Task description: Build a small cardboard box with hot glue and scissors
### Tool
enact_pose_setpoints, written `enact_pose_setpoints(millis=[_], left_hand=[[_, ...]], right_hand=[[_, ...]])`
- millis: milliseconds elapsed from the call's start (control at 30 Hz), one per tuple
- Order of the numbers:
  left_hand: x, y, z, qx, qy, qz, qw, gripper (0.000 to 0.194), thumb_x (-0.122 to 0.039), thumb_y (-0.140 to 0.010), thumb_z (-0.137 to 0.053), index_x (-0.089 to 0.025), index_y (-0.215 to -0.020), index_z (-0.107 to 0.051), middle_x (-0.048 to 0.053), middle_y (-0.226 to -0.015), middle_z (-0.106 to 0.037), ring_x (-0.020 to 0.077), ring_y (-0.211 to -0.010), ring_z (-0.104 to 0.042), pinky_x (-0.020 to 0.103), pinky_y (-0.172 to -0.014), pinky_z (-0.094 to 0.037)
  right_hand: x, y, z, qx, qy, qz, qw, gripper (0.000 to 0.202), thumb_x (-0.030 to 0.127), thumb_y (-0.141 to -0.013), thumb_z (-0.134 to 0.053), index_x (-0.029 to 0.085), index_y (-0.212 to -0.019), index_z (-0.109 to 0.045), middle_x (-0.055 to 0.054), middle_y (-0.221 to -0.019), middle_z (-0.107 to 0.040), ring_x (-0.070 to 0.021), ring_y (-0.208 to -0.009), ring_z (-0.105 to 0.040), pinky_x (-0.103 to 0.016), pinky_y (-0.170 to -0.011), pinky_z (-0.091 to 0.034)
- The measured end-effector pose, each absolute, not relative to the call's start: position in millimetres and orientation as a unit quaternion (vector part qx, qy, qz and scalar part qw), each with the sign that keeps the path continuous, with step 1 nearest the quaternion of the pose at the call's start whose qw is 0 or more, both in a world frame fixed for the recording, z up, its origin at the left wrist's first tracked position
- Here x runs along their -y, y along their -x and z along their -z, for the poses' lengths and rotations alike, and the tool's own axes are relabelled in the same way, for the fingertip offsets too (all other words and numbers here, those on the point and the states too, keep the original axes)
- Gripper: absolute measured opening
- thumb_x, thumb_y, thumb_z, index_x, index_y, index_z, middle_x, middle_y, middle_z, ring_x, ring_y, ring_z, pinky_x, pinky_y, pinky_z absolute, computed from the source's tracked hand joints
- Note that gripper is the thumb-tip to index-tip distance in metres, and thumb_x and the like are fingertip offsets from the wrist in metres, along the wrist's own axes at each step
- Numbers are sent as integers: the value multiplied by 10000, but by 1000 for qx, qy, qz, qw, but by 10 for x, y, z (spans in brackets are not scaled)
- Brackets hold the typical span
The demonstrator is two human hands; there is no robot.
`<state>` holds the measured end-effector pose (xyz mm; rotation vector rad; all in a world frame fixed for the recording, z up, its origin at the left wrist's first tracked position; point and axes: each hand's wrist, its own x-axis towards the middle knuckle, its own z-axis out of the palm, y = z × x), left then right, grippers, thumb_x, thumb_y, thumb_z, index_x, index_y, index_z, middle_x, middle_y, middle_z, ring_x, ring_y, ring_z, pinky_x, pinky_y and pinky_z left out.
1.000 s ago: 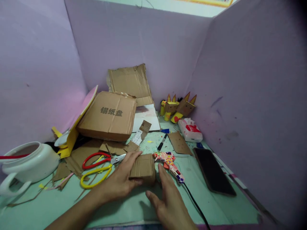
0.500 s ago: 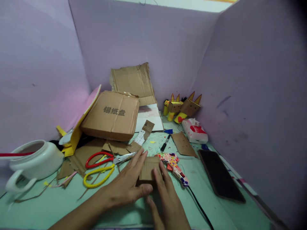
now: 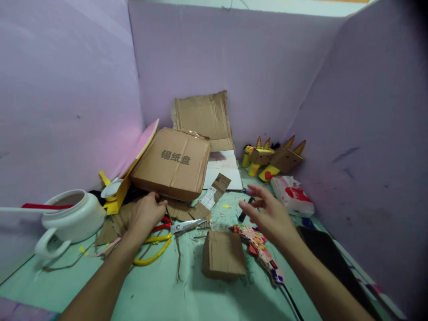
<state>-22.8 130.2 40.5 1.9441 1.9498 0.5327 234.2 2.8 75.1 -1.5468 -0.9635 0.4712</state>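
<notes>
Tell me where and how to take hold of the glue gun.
Probably best to grip the glue gun by its handle, coming from the right with the right hand: it lies on its side, handle slanting toward the person, cord leaving that end. The nozzle is at the far left end, and the small cardboard box sits close on the left, the trigger side.

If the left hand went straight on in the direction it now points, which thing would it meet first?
Most likely the big box, at its lower front edge, just beyond the left hand. Depth is unclear here, so I cannot tell whether they touch.
</notes>
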Motion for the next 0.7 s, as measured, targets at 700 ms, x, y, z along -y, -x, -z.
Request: enact_pose_setpoints(millis=[700], left_hand=[[-1306,454,-521,-590,-682,-335,274,59,-218,-647,-519,-206,-681,-472,-62,-561,-451,116,-528,-457,213,-501,-353]], right_hand=[[-1075,-2604,-845,181,528,-303,772,195,101,-747,-521,215,-668,-385,125,-477,-460,-78,-356,-553,-180,-378,-492]])
